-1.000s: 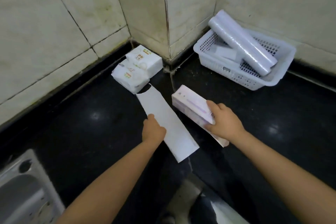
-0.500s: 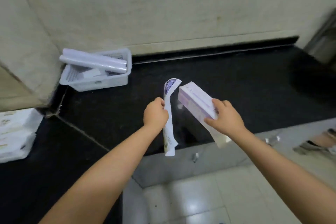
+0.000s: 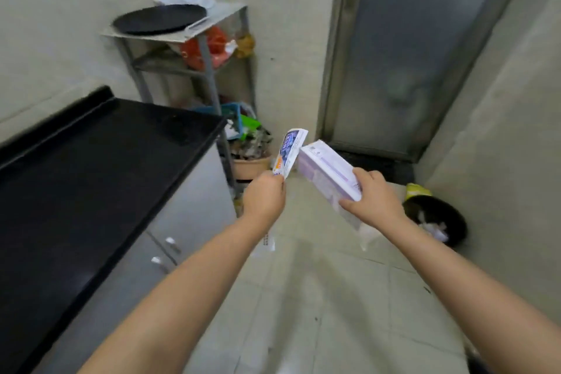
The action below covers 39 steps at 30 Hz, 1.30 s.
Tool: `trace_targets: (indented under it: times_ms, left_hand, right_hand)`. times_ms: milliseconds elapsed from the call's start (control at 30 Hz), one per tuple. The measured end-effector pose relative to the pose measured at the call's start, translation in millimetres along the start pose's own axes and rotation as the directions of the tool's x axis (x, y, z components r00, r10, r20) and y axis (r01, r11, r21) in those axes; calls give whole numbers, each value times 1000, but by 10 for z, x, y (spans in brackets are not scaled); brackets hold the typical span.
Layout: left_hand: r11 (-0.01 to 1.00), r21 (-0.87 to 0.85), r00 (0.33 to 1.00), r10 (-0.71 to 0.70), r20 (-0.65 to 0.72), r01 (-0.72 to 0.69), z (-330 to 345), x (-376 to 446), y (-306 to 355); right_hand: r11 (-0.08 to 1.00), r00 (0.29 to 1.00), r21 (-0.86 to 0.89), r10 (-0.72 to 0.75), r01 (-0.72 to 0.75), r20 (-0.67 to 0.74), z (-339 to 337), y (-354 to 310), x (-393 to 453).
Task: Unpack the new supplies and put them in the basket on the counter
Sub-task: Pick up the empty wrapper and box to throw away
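My left hand (image 3: 264,195) is closed around a flattened cardboard sleeve (image 3: 288,151) printed in blue and orange, its top end sticking up above my fist. My right hand (image 3: 371,200) grips a white and lilac pack (image 3: 326,172) by its near end, tilted up to the left, with clear wrap hanging below the hand. Both are held in the air above the tiled floor, close together but apart. The basket and the counter corner are out of view.
The black counter (image 3: 91,167) with steel cabinet doors runs along the left. A metal rack (image 3: 194,39) with a black pan stands at the back, clutter beneath it. A black bin (image 3: 437,222) with rubbish sits at the right wall, near a grey door (image 3: 409,55).
The view has swung right, away from the basket and counter corner toward the floor, rack and bin. My hands keep the same hold on sleeve and pack.
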<state>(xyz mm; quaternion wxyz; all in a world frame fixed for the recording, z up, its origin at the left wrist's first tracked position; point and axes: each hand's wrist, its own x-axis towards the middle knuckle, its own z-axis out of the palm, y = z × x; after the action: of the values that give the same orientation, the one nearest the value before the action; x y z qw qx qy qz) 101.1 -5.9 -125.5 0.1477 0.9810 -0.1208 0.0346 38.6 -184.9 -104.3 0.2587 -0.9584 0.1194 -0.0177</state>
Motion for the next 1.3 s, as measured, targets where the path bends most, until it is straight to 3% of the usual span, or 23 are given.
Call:
trace_targets:
  times_ms: [167, 300, 467, 600, 700, 833, 900, 1033, 1133, 1300]
  left_hand:
    - [922, 148, 926, 329, 183, -357, 739, 679, 1433]
    - [831, 168, 834, 474, 283, -530, 1255, 1268, 2356]
    - [750, 137, 735, 565, 376, -647, 1995, 2067, 3357]
    - [675, 111, 625, 593, 507, -730, 2742, 2784, 4028]
    - [623, 63, 559, 648, 517, -780, 3251, 3207, 4432]
    - [652, 34, 510, 558, 654, -757, 4047, 3583, 4837]
    - [735, 11, 521, 469, 713, -678, 4570, 3737, 4969]
    - [792, -2, 514, 398, 760, -610, 5760, 3886, 5020]
    - [831, -13, 513, 356, 781, -557, 6511, 3848, 5030]
    - [953, -69, 546, 227, 807, -295, 7346, 3702, 4932]
  right_hand:
    - [954, 949, 11, 301, -301, -97, -629, 1437, 151]
    - [864, 852, 47, 503, -502, -145, -866, 2302, 335]
    - [759, 742, 28, 643, -651, -188, -928, 3233, 1008]
    - [663, 653, 64, 747, -746, -121, -796, 3984, 1799]
    - [536, 537, 46, 844, -843, 15, -621, 4517, 2277]
    - [370, 373, 43, 918, -928, 133, -340, 5177, 2690]
    - [316, 319, 49, 931, -948, 175, -171, 5500, 2859]
    - [223, 233, 70, 940, -972, 249, 339, 6180, 3099]
    - [210, 216, 54, 933, -976, 289, 789, 6639, 3211]
    - [210, 241, 129, 916, -969, 319, 1415, 7205, 3420]
